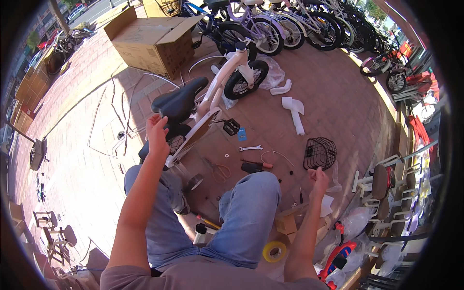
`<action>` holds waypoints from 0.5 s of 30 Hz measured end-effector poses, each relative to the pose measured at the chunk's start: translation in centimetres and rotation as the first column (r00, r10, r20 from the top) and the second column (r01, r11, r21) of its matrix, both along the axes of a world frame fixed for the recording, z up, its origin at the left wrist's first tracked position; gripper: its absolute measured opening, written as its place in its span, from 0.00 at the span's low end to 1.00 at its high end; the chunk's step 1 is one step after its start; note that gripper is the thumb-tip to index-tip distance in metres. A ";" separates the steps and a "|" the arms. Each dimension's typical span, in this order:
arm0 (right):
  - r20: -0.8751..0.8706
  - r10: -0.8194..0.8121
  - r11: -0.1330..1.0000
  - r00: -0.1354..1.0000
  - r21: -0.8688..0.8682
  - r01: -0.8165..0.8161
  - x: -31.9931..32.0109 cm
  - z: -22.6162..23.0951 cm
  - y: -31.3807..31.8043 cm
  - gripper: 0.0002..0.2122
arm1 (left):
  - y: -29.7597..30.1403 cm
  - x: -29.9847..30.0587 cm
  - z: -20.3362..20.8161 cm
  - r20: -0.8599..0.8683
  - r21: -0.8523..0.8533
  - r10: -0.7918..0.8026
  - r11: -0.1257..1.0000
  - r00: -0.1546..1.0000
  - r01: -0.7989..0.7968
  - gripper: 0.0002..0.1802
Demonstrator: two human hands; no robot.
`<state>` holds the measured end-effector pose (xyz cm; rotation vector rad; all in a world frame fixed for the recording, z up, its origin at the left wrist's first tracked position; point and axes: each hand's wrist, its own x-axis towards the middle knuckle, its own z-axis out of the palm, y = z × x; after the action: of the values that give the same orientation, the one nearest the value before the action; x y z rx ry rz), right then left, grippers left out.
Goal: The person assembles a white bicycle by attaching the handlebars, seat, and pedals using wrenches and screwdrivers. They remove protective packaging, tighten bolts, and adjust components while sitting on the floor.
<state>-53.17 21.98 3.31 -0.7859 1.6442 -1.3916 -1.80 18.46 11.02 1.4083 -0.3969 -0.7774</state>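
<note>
I watch the right hand first: its fingers are bent and drawn together at the near edge of the black wire basket, which sits on the paving. I can't tell whether they pinch a wire, something small, or nothing; if the hold is only a light one, I'd expect the basket to slip or swing when pulled. The left hand is up with fingers half curled, close behind the black saddle, and I can't make out whether it touches. That saddle belongs to the small pale bicycle, standing just beyond the left knee with its front wheel turned aside. I see no sure prop under it, so a shove at the saddle or a bump from the knee might tip it over. Between the hands, small parts lie loose: the washer could be kicked away and lost, and the thin cable could hook the basket's wires if that were dragged inward. The scissors lie near the wearer's feet, a cut risk for a careless reach. Farther right, clear plastic beside the basket could snag on it too.
</note>
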 end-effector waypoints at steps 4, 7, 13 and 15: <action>0.073 0.448 0.894 0.891 -0.033 -0.446 11.9 5.3 -10.2 0.11 | -3.6 4.3 -3.6 -0.288 0.022 0.168 0.985 0.943 -0.169 0.27; 0.273 0.624 0.768 0.733 -0.036 -0.640 17.2 5.9 -17.4 0.13 | -4.7 3.0 -4.7 -0.550 -0.107 0.028 0.989 0.835 -0.104 0.28; 0.515 0.477 0.848 0.712 -0.056 -0.528 27.9 -0.1 -31.0 0.21 | -3.9 0.3 -4.0 -0.577 -0.212 -0.084 0.976 0.813 -0.050 0.25; 0.456 0.372 0.905 0.809 0.015 -0.424 32.4 -1.5 -34.0 0.21 | -3.3 0.5 -3.4 -0.580 -0.194 -0.052 0.978 0.813 -0.077 0.25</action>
<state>-20.73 -12.05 1.79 -0.6391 1.1101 -1.0619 -1.32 15.11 7.59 0.9078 0.0167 -1.0788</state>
